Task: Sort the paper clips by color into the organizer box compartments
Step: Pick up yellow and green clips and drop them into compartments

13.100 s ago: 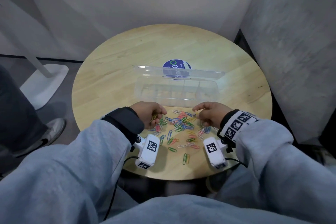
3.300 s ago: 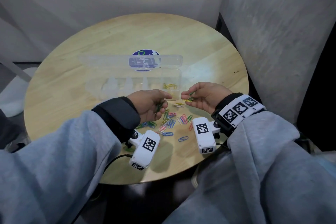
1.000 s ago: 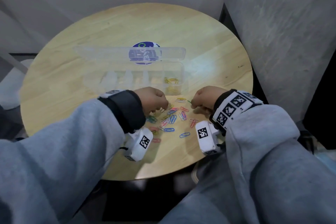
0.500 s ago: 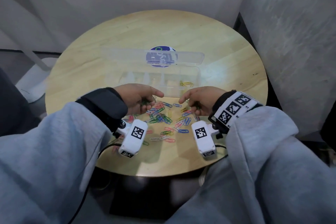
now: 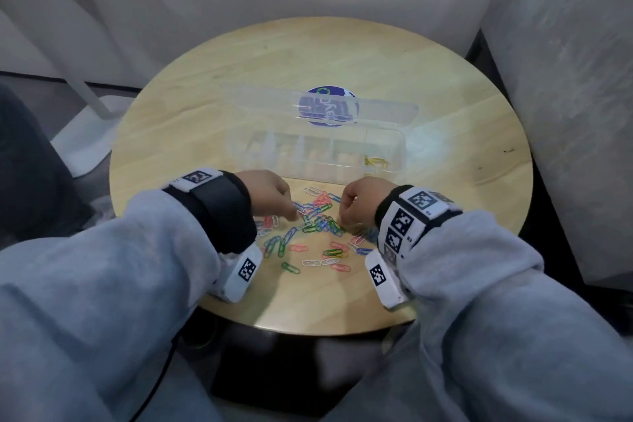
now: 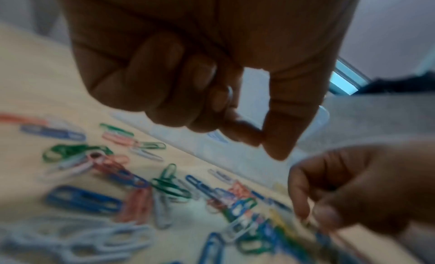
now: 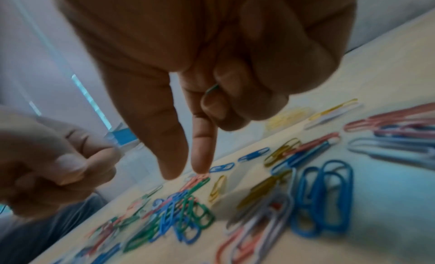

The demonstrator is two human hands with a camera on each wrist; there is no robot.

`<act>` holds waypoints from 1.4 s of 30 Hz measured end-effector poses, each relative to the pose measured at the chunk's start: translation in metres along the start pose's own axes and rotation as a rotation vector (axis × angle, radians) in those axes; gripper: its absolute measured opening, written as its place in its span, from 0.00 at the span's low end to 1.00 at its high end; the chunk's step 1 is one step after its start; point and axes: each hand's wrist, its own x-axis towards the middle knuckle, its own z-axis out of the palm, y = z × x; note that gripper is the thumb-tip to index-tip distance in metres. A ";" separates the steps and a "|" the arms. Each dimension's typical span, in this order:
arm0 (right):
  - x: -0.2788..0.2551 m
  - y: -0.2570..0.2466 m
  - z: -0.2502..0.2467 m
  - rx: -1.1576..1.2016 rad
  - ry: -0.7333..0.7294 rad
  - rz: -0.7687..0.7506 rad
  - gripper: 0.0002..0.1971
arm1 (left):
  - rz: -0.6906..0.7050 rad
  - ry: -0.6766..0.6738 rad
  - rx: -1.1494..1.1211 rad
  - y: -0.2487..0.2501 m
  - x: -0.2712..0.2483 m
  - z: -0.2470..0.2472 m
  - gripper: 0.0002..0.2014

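Observation:
A loose pile of coloured paper clips (image 5: pixel 318 223) lies on the round wooden table (image 5: pixel 342 55), just in front of the clear organizer box (image 5: pixel 401 151). The box's lid is open, and yellow clips (image 5: pixel 375 161) lie in its rightmost compartment. My left hand (image 5: pixel 291 212) hovers over the pile's left side. Its fingers are curled, thumb and forefinger tips meet, and a clip end (image 6: pixel 229 93) shows under the curled fingers. My right hand (image 7: pixel 186 173) reaches thumb and forefinger down onto the pile. It keeps a green clip (image 7: pixel 212 87) tucked in its curled fingers.
A blue round sticker (image 5: pixel 327 106) shows through the lid behind the box. The table's near edge (image 5: pixel 308 329) runs just behind my wrists. A grey wall (image 5: pixel 565 79) stands close on the right, and a white stand base (image 5: pixel 85 147) sits on the floor at left.
Both hands have dropped from in front of the box onto the pile, knuckles now up. The head view has shifted, so the table appears farther right.

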 end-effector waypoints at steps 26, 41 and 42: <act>0.014 -0.001 0.006 -0.224 -0.082 -0.023 0.03 | 0.213 -0.302 -0.262 -0.008 0.002 0.019 0.14; -0.017 0.064 -0.015 0.924 -0.037 0.026 0.15 | 0.012 -0.256 -0.808 0.017 0.009 0.019 0.17; -0.018 0.066 -0.014 0.956 -0.043 0.023 0.14 | -0.016 -0.241 -0.754 0.021 0.010 0.021 0.16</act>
